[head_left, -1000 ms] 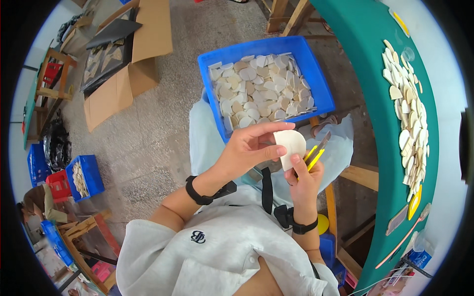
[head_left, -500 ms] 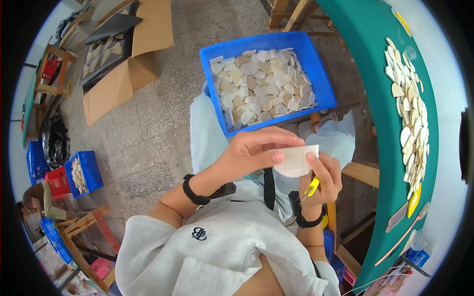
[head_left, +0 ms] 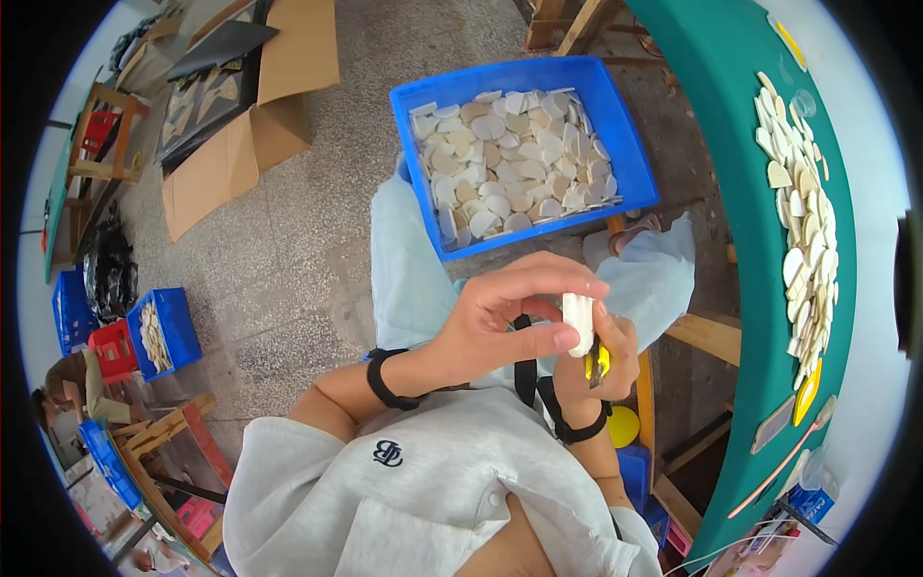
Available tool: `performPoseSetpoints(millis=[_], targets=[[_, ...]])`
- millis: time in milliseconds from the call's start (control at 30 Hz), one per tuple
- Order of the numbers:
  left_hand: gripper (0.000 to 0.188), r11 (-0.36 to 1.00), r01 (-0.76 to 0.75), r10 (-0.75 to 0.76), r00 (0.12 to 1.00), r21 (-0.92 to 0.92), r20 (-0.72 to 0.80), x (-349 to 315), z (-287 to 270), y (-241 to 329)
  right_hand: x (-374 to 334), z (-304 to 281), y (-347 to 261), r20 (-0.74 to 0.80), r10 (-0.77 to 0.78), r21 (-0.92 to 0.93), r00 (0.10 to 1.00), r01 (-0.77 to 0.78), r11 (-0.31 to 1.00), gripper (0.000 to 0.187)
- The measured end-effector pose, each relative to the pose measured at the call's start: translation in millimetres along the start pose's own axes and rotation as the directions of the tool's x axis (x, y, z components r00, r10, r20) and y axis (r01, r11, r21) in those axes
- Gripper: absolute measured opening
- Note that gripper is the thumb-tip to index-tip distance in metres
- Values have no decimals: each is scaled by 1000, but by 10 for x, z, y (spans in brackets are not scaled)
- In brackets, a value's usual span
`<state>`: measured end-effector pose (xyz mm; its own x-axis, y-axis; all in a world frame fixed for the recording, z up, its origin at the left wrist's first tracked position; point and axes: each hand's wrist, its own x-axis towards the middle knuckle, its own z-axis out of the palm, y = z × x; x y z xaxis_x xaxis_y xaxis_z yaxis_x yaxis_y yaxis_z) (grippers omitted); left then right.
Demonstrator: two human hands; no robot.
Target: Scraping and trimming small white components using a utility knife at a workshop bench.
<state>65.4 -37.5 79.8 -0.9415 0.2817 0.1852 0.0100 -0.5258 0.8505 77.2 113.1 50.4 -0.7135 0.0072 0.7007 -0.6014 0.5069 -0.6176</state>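
My left hand (head_left: 514, 313) pinches a thick white half-round piece (head_left: 578, 325) between thumb and fingers, above my lap. Its narrow side faces up, and its broad face is mostly turned out of sight. Just to the right, my right hand (head_left: 612, 363) is closed around a yellow utility knife (head_left: 598, 363). The fingertips of that hand are against or very near the piece's right side. Part of the knife is hidden by my fingers. Beyond my hands, a blue bin (head_left: 638, 185) holds many flat, rounded white and beige pieces (head_left: 519, 163).
A green-topped table (head_left: 707, 106) curves along the right, bearing a long heap of pale pieces (head_left: 806, 250), a phone-like slab (head_left: 772, 424) and a yellow tool (head_left: 808, 392). An open cardboard box (head_left: 216, 183) lies far left. Another blue bin (head_left: 183, 322) and a seated person (head_left: 82, 385) are at left.
The white piece has turned from showing its broad face to showing its narrow side. My hands have drawn closer together, and the knife in my right hand has shifted slightly left.
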Motion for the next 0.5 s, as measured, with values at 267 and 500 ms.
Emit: performPoseSetpoints(millis=[267,500], targets=[[40,998,47,-42,995,51,-89,-9,40,9,18,5,43,0,-93,-75,996,92,993,41],[47,768,-234,215,971,597,104,47,30,-29,11,28,-23,48,53,-52,997,-50,997,36]])
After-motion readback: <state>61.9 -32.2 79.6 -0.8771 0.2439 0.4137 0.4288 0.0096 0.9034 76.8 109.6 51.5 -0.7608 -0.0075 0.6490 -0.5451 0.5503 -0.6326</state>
